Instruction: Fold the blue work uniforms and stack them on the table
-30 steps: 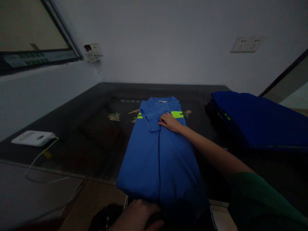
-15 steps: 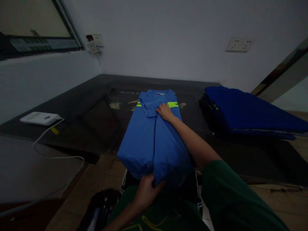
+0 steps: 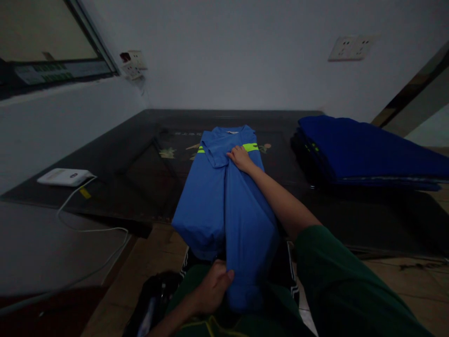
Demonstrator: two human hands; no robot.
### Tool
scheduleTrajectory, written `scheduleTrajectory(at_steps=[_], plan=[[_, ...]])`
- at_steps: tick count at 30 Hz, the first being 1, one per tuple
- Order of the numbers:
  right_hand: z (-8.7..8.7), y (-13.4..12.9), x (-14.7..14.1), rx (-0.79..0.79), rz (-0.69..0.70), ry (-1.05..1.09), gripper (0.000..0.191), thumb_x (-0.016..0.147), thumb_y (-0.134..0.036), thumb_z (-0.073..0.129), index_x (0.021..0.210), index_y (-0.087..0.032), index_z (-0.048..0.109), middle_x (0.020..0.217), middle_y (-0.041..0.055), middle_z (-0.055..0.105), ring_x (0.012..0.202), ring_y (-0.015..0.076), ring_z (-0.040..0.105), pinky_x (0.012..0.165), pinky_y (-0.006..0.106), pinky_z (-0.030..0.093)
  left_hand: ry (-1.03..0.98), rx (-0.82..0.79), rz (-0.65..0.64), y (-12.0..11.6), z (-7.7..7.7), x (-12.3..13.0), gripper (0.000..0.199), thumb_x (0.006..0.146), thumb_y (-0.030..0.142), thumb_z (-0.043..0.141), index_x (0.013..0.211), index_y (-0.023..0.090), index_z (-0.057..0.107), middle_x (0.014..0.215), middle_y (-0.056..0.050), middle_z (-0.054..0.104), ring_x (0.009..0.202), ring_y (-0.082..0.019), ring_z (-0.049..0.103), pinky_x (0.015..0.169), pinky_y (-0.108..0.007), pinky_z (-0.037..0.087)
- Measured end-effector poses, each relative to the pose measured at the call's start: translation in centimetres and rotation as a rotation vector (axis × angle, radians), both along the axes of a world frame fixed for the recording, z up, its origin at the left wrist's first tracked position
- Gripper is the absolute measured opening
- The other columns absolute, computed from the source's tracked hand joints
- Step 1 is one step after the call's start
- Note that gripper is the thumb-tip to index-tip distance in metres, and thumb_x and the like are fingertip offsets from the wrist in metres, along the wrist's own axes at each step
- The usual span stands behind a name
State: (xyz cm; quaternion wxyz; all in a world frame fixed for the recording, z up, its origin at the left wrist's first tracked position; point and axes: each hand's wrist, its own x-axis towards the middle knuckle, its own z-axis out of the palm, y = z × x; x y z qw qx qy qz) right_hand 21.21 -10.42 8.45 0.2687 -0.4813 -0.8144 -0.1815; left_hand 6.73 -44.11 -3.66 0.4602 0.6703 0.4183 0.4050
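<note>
A light blue shirt (image 3: 203, 201) with neon-yellow bands lies lengthwise on the dark table, collar toward the wall. One short sleeve is turned in across its front, and its lower part hangs over the near edge toward my lap. My left hand (image 3: 214, 286) is closed on the edge of the hanging right-hand panel, near the bottom. Up by the sleeve opening, my right hand (image 3: 240, 158) has its fingers curled on the cloth, gripping the upper end of the same fold.
A stack of folded dark blue garments (image 3: 365, 154) sits at the table's right. On the left lies a white device (image 3: 65, 177) with a white cable (image 3: 91, 230) trailing off the edge. Wall sockets (image 3: 351, 48) are above the dark table (image 3: 122, 140).
My left hand has drawn the lower right panel of the shirt down toward me, so it hangs longer and straighter. My right hand has stayed at the same spot on the shirt.
</note>
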Motion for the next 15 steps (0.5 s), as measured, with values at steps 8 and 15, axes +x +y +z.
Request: scheduleTrajectory(at_steps=[8, 15], plan=[[-0.2, 0.5, 0.1, -0.001, 0.014, 0.047, 0.037, 0.098, -0.039, 0.040, 0.097, -0.012, 0.065, 0.101, 0.0132, 0.062, 0.095, 0.0251, 0.053, 0.087, 0.038, 0.039, -0.202, -0.025, 0.363, 0.9, -1.8, 0.6, 0.029, 0.070, 0.039, 0.071, 0.083, 0.019, 0.055, 0.067, 0.001, 0.062, 0.065, -0.014, 0.059, 0.063, -0.022, 0.046], [0.0, 0.2, 0.1, -0.017, 0.029, 0.035, 0.037, 0.098, -0.039, 0.040, 0.099, -0.012, 0.066, 0.104, 0.0143, 0.062, 0.097, 0.0257, 0.052, 0.087, 0.039, 0.040, -0.051, 0.266, 0.342, 0.4, 0.5, 0.9, 0.030, 0.080, 0.036, 0.062, 0.058, 0.016, 0.055, 0.055, 0.002, 0.054, 0.054, -0.011, 0.052, 0.055, -0.020, 0.039]])
